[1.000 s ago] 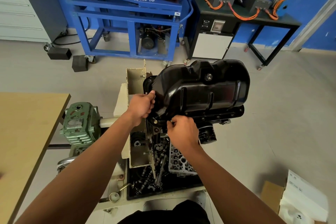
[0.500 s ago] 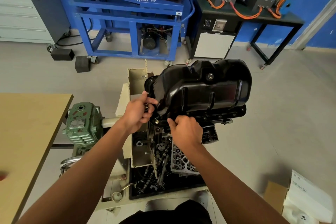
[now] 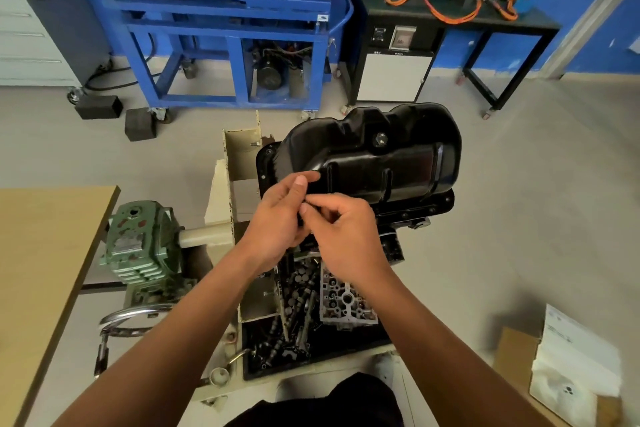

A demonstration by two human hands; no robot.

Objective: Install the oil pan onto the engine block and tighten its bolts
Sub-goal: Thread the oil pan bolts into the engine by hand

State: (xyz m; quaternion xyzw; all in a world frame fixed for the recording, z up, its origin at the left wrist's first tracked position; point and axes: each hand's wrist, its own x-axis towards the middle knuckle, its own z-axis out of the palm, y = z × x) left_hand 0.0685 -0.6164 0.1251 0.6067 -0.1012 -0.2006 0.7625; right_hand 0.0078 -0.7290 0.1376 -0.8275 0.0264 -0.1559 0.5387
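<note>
The black oil pan (image 3: 381, 163) sits on the engine block (image 3: 393, 246), which is mounted on a stand; its flange (image 3: 415, 210) lies along the block's edge. Both hands meet in front of the pan's near left corner. My left hand (image 3: 277, 222) is cupped, thumb pointing at the pan, and holds small dark bolts (image 3: 300, 218). My right hand (image 3: 346, 236) reaches into that palm, and its fingertips pinch one of the bolts. The corner of the flange behind the hands is hidden.
Below the engine, a black tray (image 3: 346, 348) holds loose parts and a cylinder head (image 3: 346, 298). A green gearbox (image 3: 142, 243) and a wooden table (image 3: 41, 253) are at left. A blue lift frame (image 3: 225, 45) and black bench (image 3: 485, 17) stand behind. A cardboard box (image 3: 571, 374) lies at right.
My left hand has left the pan's left edge and turned palm up. My right hand has lifted off the flange bolt and moved to meet it. The pan has not moved.
</note>
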